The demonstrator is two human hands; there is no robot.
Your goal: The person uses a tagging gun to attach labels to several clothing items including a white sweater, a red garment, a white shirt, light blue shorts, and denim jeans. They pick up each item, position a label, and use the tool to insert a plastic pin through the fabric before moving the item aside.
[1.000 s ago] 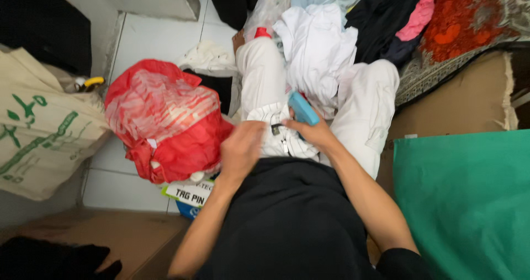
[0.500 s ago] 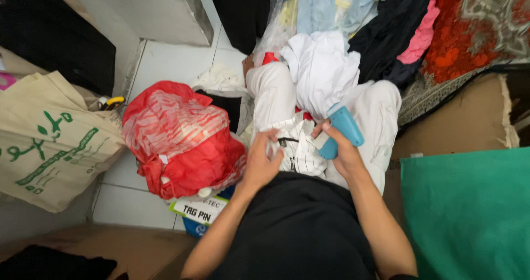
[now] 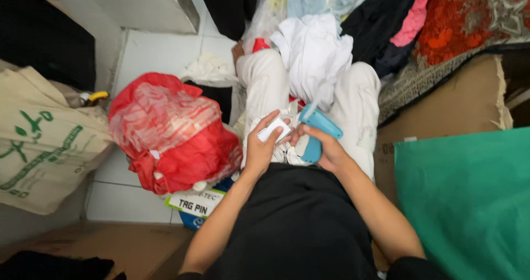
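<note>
Right hand (image 3: 330,150) wrapped tight round blue tagging gun (image 3: 316,131), left hand (image 3: 262,147) pinching white tag (image 3: 274,130) over garment (image 3: 290,150). Best keep tag flat, needle clear of fingers.

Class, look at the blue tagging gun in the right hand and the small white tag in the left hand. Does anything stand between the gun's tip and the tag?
Nothing visible does. The right hand holds the gun just right of the tag, which the left hand pinches. Only a small gap over the white garment on the lap separates them.
</note>
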